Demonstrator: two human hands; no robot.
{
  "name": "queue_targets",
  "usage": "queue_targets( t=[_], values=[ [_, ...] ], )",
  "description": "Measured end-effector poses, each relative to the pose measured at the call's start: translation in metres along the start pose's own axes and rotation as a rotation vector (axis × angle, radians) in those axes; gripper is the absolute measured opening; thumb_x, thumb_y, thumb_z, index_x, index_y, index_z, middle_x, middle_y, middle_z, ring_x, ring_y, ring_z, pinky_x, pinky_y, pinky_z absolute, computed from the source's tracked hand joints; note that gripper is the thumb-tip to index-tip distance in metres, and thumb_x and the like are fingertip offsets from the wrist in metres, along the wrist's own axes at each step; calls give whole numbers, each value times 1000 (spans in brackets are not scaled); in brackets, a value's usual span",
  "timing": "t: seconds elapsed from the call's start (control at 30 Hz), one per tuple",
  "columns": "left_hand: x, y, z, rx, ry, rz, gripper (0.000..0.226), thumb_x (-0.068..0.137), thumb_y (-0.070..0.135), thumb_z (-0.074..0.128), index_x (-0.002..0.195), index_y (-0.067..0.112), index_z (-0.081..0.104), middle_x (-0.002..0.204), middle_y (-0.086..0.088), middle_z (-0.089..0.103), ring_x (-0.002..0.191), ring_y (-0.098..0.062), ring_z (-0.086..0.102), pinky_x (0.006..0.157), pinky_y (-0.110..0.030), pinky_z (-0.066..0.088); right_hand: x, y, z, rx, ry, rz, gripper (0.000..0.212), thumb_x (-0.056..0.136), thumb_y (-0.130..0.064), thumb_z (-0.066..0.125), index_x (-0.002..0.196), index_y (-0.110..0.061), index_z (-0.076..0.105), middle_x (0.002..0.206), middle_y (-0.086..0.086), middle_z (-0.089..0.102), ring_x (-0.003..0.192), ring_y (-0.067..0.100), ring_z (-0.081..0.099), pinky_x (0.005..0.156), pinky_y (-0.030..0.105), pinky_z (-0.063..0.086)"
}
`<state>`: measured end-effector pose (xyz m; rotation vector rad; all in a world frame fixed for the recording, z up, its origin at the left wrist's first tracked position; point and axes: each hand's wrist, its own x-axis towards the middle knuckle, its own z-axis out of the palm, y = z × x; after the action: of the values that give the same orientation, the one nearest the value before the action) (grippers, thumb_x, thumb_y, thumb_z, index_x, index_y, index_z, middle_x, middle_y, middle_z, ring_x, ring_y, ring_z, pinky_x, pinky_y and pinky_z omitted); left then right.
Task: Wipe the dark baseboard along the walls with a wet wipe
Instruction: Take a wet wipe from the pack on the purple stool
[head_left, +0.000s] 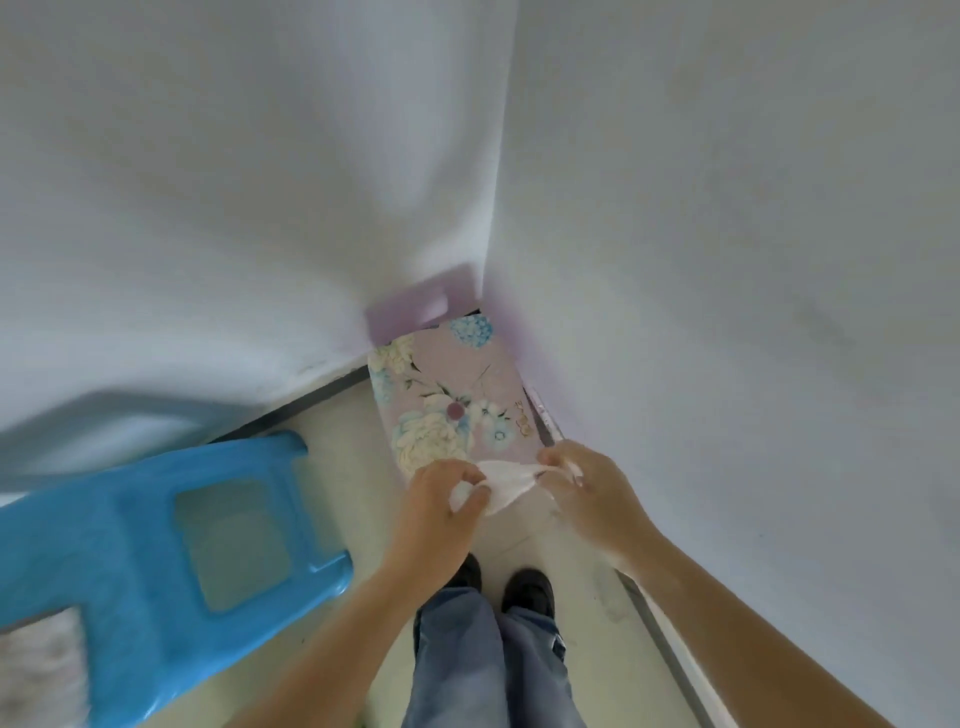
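Both hands are pinching the wet wipe (506, 483) at lower center: left hand (441, 499) gripping one end, right hand (584, 486) the other. Dark baseboard (306, 400) is running along the walls, behind the blue stool (156, 561).

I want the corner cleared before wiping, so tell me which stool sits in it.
The lilac stool with the flowered top: it is pushed right into the corner. The plain blue stool stands further left, away from it.

Floral stool (447, 400): near edge hidden behind left hand (441, 493), right hand (582, 483), wet wipe (506, 480); gold seat marking unreadable. Baseboard (301, 399) behind floral stool hidden. Blue stool (130, 545) left of floral stool blurred, cut off at edge.
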<state>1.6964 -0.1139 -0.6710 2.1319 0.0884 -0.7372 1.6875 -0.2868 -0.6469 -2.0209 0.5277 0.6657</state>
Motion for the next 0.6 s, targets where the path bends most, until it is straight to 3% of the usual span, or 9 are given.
queue_targets(
  t=[0.17,0.23,0.33,0.43,0.5,0.6],
  values=[
    [-79,107,-48,-295,-134,51,11,92,28,56,84,24,62,76,8,64,80,-17,63,71,-29,52,-120,-59,-67,301,160,69,20,87,-15,58,78,3,60,65,5,51,62,17,45,60,29,33],
    [-106,148,-66,-314,-209,102,22,89,44,56,94,24,63,84,9,66,83,-8,63,72,-17,46,-165,-77,-88,421,265,77,24,88,-16,58,77,5,58,65,7,48,62,16,44,59,25,32],
    [-139,193,-85,-208,-409,179,50,72,72,56,107,37,56,96,14,68,93,3,63,78,-17,44,-227,-90,-108,598,428,69,29,91,-21,59,72,1,55,67,9,43,65,19,40,61,29,31],
    [-166,231,-88,-54,-627,275,38,82,42,68,116,36,52,91,13,73,86,1,67,76,-20,49,-280,-84,-114,796,561,78,37,90,-34,60,72,-3,58,69,7,48,69,23,48,68,35,39],
    [-182,255,-80,-12,-684,328,38,85,21,69,119,27,55,87,6,74,81,-8,70,69,-22,53,-313,-75,-113,990,597,93,49,88,-47,60,96,2,62,82,10,58,80,26,58,74,39,50],
    [-209,280,-54,15,-788,372,48,83,10,69,125,23,50,80,-7,72,77,-19,70,77,-36,58,-367,-53,-105,1167,668,108,50,83,-43,66,122,-13,54,106,8,64,95,25,64,76,37,54]
  ],
)
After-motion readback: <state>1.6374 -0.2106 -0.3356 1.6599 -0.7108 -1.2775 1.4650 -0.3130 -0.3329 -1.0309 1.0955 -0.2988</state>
